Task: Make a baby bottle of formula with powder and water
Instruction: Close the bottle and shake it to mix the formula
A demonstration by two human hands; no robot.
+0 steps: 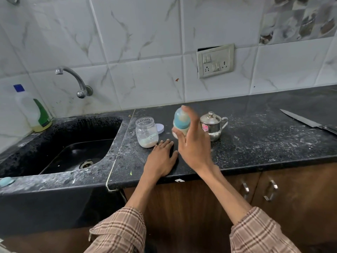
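Black speckled stone table point(255, 143): my right hand point(193, 143) grips the blurred blue-capped baby bottle point(180, 121) above its front edge, my left hand point(160, 159) lying flat, fingers straight, beside the clear plastic powder jar point(146, 132).

The counter point(255, 143) carries all items. The sink point(73, 147) is set into it at 9 o'clock. The tap point(73, 77) is on the wall at 11 o'clock of the sink; a detergent bottle point(32, 110) stands at the sink's 10 o'clock corner. The jar point(146, 132) stands right of the sink, its lid point(160, 128) just behind it at 2 o'clock. The baby bottle point(180, 123) is between jar and steel pot point(212, 126). The knife point(308, 121) lies at 3 o'clock, well apart.
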